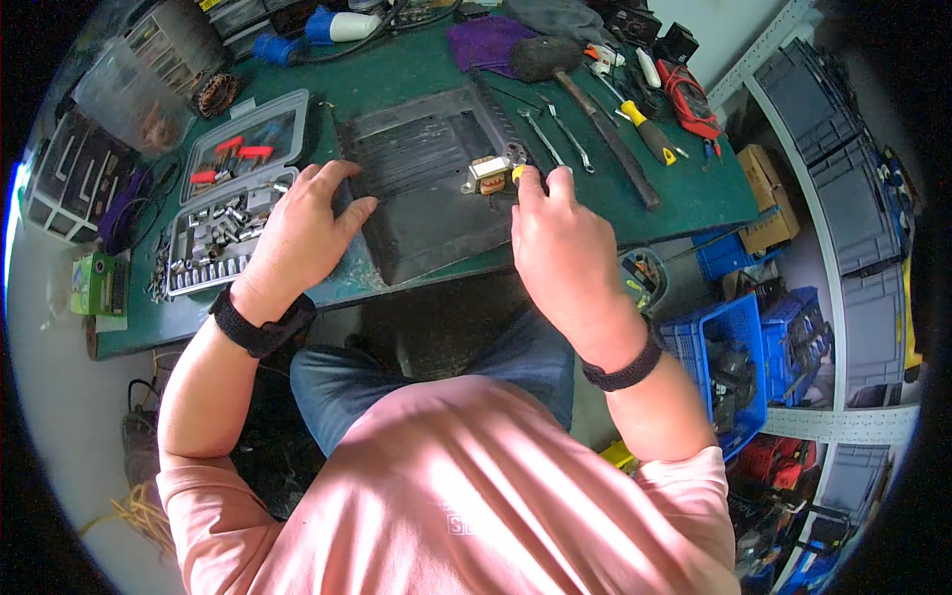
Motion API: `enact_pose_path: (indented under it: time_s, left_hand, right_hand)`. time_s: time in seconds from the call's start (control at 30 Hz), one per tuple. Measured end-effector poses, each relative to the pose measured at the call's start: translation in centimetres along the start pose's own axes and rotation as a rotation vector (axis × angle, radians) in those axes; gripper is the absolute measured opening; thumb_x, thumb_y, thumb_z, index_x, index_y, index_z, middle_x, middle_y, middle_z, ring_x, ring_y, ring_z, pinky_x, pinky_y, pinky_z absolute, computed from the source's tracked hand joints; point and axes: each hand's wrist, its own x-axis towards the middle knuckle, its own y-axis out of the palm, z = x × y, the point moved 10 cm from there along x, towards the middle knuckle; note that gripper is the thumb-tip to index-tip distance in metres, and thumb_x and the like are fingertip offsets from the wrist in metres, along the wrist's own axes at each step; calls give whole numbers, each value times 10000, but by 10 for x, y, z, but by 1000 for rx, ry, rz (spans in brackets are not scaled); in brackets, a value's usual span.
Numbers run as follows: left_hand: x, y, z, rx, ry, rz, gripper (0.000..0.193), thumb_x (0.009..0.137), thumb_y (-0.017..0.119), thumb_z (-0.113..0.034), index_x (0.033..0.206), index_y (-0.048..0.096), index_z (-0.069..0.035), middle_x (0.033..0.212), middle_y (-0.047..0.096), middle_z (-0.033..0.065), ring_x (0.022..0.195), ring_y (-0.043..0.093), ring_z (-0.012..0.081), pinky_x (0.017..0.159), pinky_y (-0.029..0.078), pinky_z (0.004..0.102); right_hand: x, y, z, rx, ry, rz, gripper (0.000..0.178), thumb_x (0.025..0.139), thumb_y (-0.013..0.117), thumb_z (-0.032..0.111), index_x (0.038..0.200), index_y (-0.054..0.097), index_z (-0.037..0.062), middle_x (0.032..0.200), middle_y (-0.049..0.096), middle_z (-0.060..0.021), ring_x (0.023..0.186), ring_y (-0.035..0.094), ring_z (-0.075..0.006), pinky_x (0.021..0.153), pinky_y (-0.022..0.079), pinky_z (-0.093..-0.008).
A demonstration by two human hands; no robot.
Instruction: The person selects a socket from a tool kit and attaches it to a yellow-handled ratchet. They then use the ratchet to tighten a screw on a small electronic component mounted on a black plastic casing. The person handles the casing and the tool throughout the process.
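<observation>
right fingers gripping small tool; left fingers spread beside black panel; grey case holds sockets.

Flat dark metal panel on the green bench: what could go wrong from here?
The flat dark metal panel lies near the front edge of the green bench; a push might slide it off. The silver-headed hand tool in the right hand is close to the small white-topped block; a slip could strike it. The left hand is beside the open grey socket case and might knock it.
</observation>
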Motion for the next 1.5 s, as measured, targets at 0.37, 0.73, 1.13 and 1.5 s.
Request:
enact_pose_path:
  time_s: [0.37, 0.73, 1.13, 1.5]
  left_hand:
    - [-1, 5, 5, -30, -66, 65, 413, 912, 655, -247, 1246, 533, -37, 917, 651, 197, 854, 642, 330, 774, 495, 391]
    - [-2, 7, 2, -85, -96, 69, 445, 898, 661, -291, 1237, 553, -23, 888, 647, 202, 845, 635, 351, 770, 497, 416]
    - [-3, 9, 6, -62, -159, 87, 437, 906, 653, -288, 1263, 554, -56, 792, 619, 165, 764, 620, 320, 715, 485, 405]
    - [4, -26, -9, -44, -87, -11, 503, 862, 710, -243, 1291, 536, -47, 990, 618, 169, 867, 618, 287, 791, 498, 369]
  right_hand:
    - [4, -15, -4, 24, -145, -95, 164, 879, 583, 93, 1005, 582, -12, 923, 586, -181, 668, 688, -315, 557, 572, -385]
    - [8, -14, -22, 158, -120, -20, 274, 837, 678, 102, 1102, 625, 52, 948, 585, -154, 735, 652, -358, 638, 544, -440]
    - [9, -17, -22, 165, -190, -103, 131, 898, 509, 84, 923, 605, -3, 886, 594, -190, 670, 682, -317, 570, 564, -395]
    - [-6, -49, -48, 642, -137, -371, 301, 881, 616, 62, 1171, 590, -12, 980, 570, -180, 802, 615, -358, 690, 515, -413]
